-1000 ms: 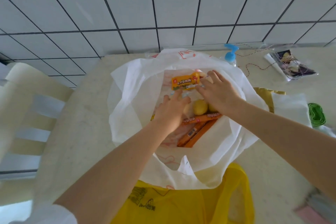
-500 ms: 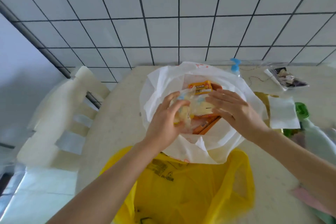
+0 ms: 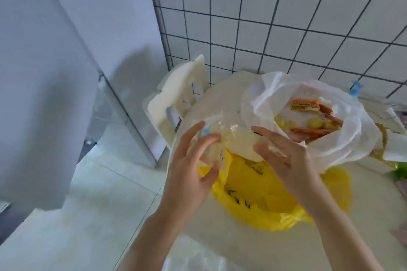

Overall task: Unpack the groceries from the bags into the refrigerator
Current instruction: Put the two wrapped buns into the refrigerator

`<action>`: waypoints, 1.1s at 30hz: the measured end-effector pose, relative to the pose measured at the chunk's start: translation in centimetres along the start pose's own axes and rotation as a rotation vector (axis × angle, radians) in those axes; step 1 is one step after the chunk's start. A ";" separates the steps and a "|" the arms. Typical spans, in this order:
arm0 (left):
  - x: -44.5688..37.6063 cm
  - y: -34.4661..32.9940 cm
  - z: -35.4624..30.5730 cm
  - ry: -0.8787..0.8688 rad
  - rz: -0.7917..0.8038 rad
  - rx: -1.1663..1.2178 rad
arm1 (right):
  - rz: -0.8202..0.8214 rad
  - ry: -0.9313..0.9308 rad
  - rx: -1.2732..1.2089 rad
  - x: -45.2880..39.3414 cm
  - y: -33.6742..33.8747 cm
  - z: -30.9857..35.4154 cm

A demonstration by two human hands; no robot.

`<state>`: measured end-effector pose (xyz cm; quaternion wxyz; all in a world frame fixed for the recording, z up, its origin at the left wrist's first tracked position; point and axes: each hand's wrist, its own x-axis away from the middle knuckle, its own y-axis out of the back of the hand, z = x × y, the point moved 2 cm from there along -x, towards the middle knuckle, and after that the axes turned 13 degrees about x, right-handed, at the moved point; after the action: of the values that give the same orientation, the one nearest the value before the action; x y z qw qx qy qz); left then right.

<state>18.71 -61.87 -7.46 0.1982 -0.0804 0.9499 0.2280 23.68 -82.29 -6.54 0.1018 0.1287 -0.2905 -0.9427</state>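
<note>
- We hold a clear packet (image 3: 233, 138) with pale yellow contents between both hands, lifted above the near-left edge of the bench (image 3: 220, 99), outside the white bag (image 3: 343, 143).
- Our left hand (image 3: 191, 167) has its grip curled round the packet's left end, thumb toward us and fingers across the far side.
- Our right hand (image 3: 284, 156) presses the packet's right end with fingers spread and only slightly bent; the grip is wide, touching rather than wrapping.
- The white bag lies open at 2 o'clock from the packet, its mouth facing us. Inside we see an orange-labelled pack (image 3: 305, 105), reddish sausage sticks (image 3: 312, 132) and 2 or 3 small yellow rounds (image 3: 319, 124).
- A yellow bag (image 3: 264, 193) lies directly beneath our hands at 6 o'clock, touching the white bag's near edge.
- The bench edge curves from 12 o'clock down past our left wrist; a white chair (image 3: 176, 103) stands just beside it at 10 o'clock.
- Open tiled floor (image 3: 99, 193) spreads from 7 to 9 o'clock, bounded on the left by a tall pale-grey panel (image 3: 39, 72).
- The tiled wall (image 3: 286, 28) closes off the bench from 12 to 2 o'clock.
- The picture is motion-blurred, so packet print cannot be read.
</note>
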 end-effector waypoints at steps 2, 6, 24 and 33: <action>3.5 3.5 -0.3 0.033 -0.070 -0.024 | 0.060 0.001 -0.046 1.8 -3.3 2.3; 11.3 10.4 -0.2 0.132 -0.195 -0.073 | 0.230 0.005 -0.069 6.1 -10.2 6.3; 36.8 28.0 0.1 0.499 -0.779 -0.094 | 0.909 -0.629 -0.654 17.9 -32.2 20.6; 35.7 36.4 4.8 0.586 -0.957 -0.016 | 1.185 -0.648 -0.700 12.9 -42.7 26.4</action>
<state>-20.90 -29.69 -11.54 0.0068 -0.5639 0.8211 0.0879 -1.45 -37.38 -12.37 0.5355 -0.3719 -0.0102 -0.7581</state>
